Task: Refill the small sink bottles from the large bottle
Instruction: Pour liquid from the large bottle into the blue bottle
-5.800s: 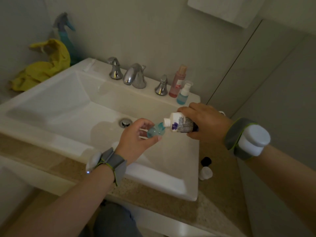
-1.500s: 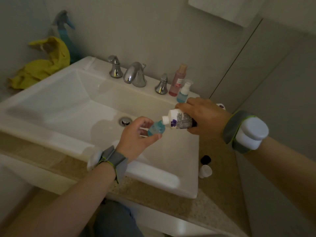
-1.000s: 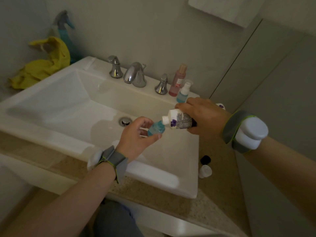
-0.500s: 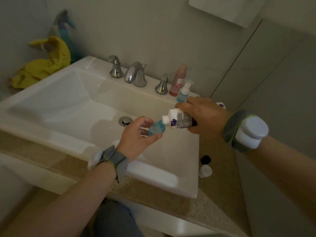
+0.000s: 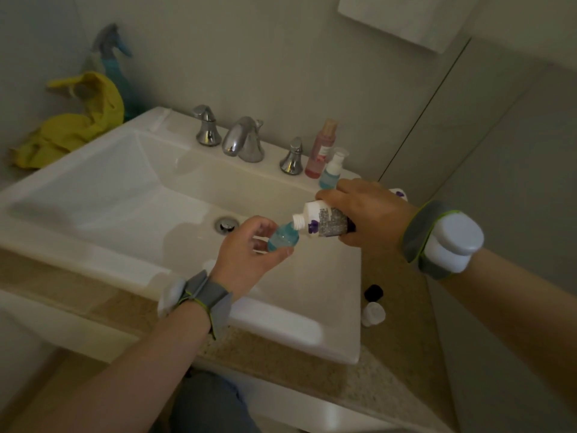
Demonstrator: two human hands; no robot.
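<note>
Centre frame: large white bottle (image 5: 324, 221), uncapped, tipped near-horizontal, neck at mouth of small blue bottle (image 5: 282, 240). Pink bottle (image 5: 321, 148) and blue pump bottle (image 5: 331, 170) upright, upper centre-right.

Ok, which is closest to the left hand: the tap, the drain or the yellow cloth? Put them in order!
1. Drain, just beside the left hand.
2. Tap, farther back, in the middle.
3. Yellow cloth, far off to the left.
</note>
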